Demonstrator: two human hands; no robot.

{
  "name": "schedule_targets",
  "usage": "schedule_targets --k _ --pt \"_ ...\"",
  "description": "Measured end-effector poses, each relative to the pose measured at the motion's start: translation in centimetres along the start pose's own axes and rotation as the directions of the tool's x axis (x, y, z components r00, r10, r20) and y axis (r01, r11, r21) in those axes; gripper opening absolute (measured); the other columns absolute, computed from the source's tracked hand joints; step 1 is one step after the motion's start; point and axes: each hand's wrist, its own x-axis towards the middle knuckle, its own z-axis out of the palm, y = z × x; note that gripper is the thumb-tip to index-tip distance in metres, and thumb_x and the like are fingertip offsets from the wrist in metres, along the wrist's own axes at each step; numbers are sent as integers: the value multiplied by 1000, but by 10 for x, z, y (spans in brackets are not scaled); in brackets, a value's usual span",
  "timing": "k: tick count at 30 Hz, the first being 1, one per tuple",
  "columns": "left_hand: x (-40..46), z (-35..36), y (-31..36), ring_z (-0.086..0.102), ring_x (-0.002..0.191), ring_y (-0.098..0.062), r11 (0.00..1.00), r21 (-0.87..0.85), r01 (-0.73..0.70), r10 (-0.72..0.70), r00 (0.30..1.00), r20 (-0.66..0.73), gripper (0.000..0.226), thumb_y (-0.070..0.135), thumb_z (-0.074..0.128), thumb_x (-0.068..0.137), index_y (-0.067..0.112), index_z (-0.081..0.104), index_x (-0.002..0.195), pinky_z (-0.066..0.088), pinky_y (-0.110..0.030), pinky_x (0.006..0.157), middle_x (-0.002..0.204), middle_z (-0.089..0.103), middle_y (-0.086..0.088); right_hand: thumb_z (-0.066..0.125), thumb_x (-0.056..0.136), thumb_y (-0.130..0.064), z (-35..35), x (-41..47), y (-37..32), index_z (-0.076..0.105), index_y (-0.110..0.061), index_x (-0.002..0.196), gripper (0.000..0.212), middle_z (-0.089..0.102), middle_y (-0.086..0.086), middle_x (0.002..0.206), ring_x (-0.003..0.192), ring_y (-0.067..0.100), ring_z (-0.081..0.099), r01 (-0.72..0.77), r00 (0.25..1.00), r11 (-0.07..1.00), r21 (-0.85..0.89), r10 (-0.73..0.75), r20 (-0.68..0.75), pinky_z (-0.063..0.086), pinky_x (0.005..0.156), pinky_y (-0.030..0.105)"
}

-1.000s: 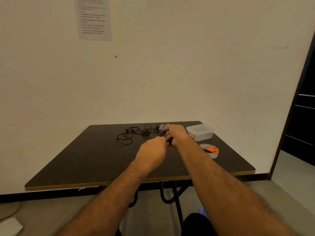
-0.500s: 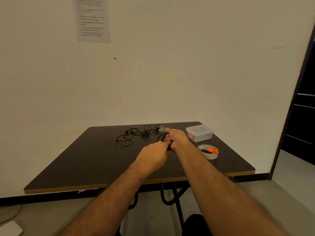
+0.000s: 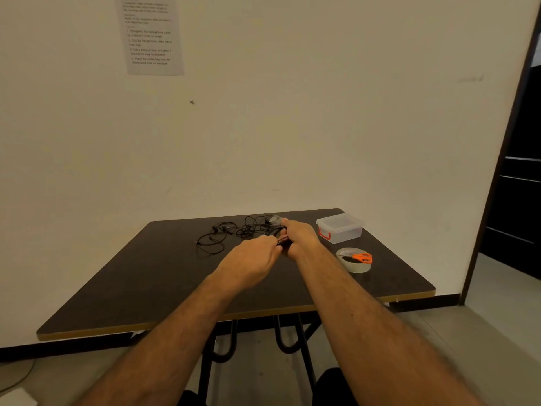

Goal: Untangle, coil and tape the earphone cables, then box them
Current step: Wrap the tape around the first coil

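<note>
Bare workroom, instruction sheet (image 3: 152,36), table (image 3: 140,282)

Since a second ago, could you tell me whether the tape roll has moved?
No. The tape roll still lies on the near side of the box, with the scissors on top.

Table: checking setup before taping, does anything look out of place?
Only the scissors: they lie across the top of the tape roll rather than on the table. The remaining earphone cables lie tangled, as expected.

The tabletop (image 3: 131,285) is dark brown, the cables (image 3: 231,231) black, the scissors (image 3: 362,257) orange, the box (image 3: 341,228) clear with red clips.
</note>
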Motion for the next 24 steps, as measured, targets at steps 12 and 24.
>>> schedule_targets --k 12,24 --pt "1 -20 0 46 62 -13 940 -341 27 -46 998 -50 36 28 33 107 18 49 76 37 -33 63 70 52 3 38 104 -44 -12 -19 -7 58 -6 106 43 64 10 78 62 20 63 100 992 913 -395 -59 115 52 55 32" --pt "0 -37 -11 28 50 -9 497 -813 304 -135 952 273 26 31 32 105 16 42 87 20 -22 45 71 50 1 67 91 -22 -56 -33 -68 63 -15 88 9 61 3 82 72 12 58 724 669 373 -580 -585 459 57 59 28"
